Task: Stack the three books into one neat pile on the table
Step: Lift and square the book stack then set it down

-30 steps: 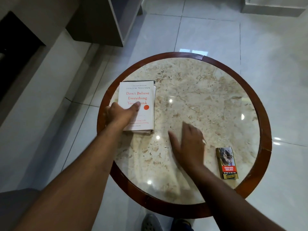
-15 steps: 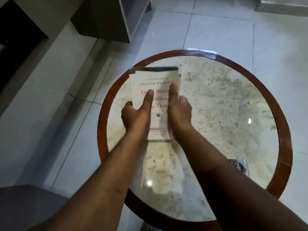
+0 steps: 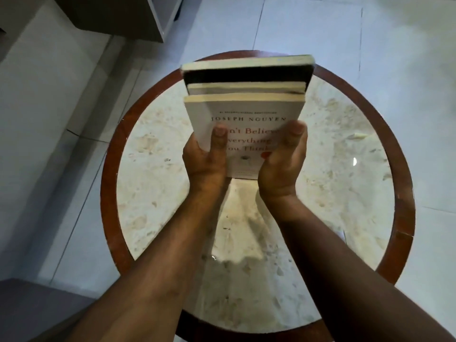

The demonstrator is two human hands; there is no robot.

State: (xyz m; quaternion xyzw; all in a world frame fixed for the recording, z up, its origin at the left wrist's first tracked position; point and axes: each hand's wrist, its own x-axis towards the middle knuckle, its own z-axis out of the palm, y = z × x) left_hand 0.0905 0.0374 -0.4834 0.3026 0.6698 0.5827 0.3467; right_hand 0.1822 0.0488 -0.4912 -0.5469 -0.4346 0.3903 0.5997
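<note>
Three books are pressed together as one stack [image 3: 246, 95], tipped up on end over the round marble table [image 3: 345, 169]. The nearest is a white paperback [image 3: 249, 124] with red title lettering; behind it are a cream-edged book and a dark-covered one [image 3: 246, 75]. My left hand [image 3: 207, 159] clasps the stack's left side, thumb on the white cover. My right hand [image 3: 283, 166] clasps the right side, thumb also on the cover. The stack's lower edge is hidden behind my hands, so I cannot tell whether it touches the table.
The table has a reddish-brown wooden rim [image 3: 404, 193] and stands on pale floor tiles [image 3: 407, 58]. A dark cabinet [image 3: 118, 16] stands at the upper left, and a grey surface [image 3: 24, 312] shows at the lower left.
Both hands, lying flat on the white book before, now grip the stack from both sides and have tilted it up towards me. The small box at the table's right is out of sight.
</note>
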